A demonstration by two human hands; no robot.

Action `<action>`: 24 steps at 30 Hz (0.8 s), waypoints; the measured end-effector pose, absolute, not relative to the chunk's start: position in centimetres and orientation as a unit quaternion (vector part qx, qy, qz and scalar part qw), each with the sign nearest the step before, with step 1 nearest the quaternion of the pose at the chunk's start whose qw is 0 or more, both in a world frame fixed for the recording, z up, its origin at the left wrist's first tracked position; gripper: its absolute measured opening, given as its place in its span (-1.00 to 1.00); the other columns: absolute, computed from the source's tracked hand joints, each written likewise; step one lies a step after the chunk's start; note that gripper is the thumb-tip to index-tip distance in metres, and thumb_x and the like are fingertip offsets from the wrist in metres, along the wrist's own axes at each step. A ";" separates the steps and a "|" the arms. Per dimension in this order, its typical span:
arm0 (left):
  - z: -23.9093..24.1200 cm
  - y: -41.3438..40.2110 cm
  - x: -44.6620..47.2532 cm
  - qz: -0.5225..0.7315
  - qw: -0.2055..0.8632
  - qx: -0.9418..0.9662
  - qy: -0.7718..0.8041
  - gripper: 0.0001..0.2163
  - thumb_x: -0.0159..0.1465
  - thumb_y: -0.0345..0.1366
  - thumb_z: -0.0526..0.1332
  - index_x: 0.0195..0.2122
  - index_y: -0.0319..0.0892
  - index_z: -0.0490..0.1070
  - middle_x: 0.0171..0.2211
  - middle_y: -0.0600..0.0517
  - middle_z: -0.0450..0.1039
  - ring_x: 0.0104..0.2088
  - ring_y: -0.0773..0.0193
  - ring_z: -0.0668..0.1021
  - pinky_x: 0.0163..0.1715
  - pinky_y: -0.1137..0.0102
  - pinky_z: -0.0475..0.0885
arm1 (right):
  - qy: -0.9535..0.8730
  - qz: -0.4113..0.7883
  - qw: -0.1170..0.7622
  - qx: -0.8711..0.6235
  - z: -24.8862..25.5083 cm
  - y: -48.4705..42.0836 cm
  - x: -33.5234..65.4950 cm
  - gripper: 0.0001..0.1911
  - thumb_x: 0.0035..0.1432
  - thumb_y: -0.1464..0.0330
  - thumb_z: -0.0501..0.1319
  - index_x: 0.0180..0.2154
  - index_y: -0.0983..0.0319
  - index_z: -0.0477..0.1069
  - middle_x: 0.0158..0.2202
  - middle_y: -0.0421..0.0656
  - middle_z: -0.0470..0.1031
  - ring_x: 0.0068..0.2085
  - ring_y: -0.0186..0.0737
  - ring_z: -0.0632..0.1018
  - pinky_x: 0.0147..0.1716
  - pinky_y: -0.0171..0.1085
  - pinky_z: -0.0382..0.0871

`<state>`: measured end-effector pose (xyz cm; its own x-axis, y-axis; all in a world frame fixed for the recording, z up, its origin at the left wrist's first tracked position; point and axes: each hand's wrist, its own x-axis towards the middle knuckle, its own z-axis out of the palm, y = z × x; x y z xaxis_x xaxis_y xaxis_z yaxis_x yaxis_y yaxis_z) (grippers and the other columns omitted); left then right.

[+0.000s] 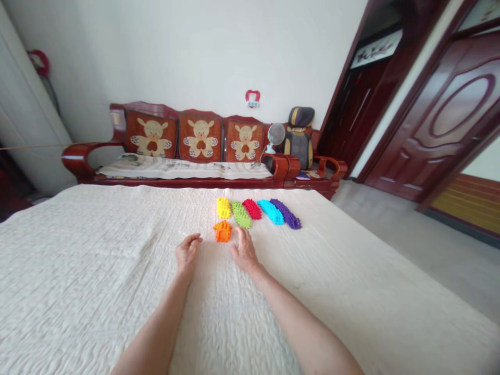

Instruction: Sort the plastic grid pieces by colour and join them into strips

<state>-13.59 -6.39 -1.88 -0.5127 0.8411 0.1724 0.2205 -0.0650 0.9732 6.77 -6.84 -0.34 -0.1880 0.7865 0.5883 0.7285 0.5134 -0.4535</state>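
Observation:
Orange notched building pieces [223, 232] lie in a small pile on the white quilted cover, between my two hands. Beside them on the right is my right hand [244, 251], its thumb and fingers apart with nothing held; whether a fingertip touches the orange pile I cannot tell. My left hand [188, 251] rests to the left with its fingers curled in, and no object shows in it. Behind the orange pile are yellow pieces [223, 208], then a row of green pieces [241, 214], red pieces [252, 209], light blue pieces [271, 212] and purple pieces [286, 213].
The white quilted cover [97, 250] spreads across the broad surface under my arms. Beyond its far edge stands a wooden sofa [175, 183] with bear-patterned cushions. A small fan [276, 134] and a massage cushion [299, 143] are at the sofa's right end.

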 end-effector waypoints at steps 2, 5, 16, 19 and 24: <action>-1.8 -6.4 -13.5 0.578 0.247 0.437 0.643 -0.70 0.00 -0.27 0.07 -0.31 -0.18 0.53 -0.40 -0.03 0.58 -0.34 0.17 0.57 -0.26 0.32 0.45 | -0.765 0.040 0.346 -0.542 -0.5 -8.5 7.4 -0.44 0.04 0.46 0.06 0.13 0.35 0.13 0.07 0.08 0.27 0.13 -0.07 0.26 0.12 -0.06 0.17; -1.6 -6.5 -13.3 0.524 0.208 0.483 0.670 -0.69 0.03 -0.28 0.05 -0.29 -0.17 0.53 -0.39 -0.03 0.58 -0.33 0.16 0.58 -0.22 0.32 0.45 | -0.760 0.049 0.289 -0.580 -0.3 -11.1 7.7 -0.61 0.11 0.43 0.06 0.01 0.30 0.28 0.03 0.04 0.32 0.08 -0.09 0.29 0.08 -0.09 0.15; -0.4 -10.0 -12.5 0.360 0.095 0.731 0.572 -0.76 0.08 -0.40 0.05 -0.33 -0.18 0.50 -0.16 -0.10 0.52 -0.07 0.11 0.49 0.07 0.25 0.32 | -0.746 0.055 0.251 -0.615 1.5 -14.6 7.2 -0.67 0.20 0.37 0.02 0.00 0.22 0.32 0.13 -0.03 0.28 0.13 -0.09 0.22 0.06 -0.10 0.03; -1.1 -11.0 -12.8 0.326 0.014 0.776 0.539 -0.73 0.17 -0.40 0.01 -0.21 -0.22 0.48 -0.08 -0.16 0.47 -0.02 0.09 0.46 0.12 0.18 0.27 | -0.746 0.055 0.261 -0.610 1.4 -14.5 7.3 -0.68 0.18 0.38 0.03 -0.03 0.23 0.33 0.11 -0.02 0.30 0.12 -0.09 0.24 0.04 -0.11 0.05; -1.6 -11.3 -12.8 0.309 -0.027 0.779 0.545 -0.72 0.19 -0.45 0.02 -0.16 -0.19 0.45 -0.07 -0.13 0.46 -0.01 0.11 0.46 0.11 0.14 0.30 | -0.747 0.056 0.272 -0.604 1.1 -14.3 7.5 -0.70 0.16 0.40 0.05 -0.07 0.25 0.36 0.10 -0.02 0.32 0.10 -0.08 0.26 0.04 -0.12 0.07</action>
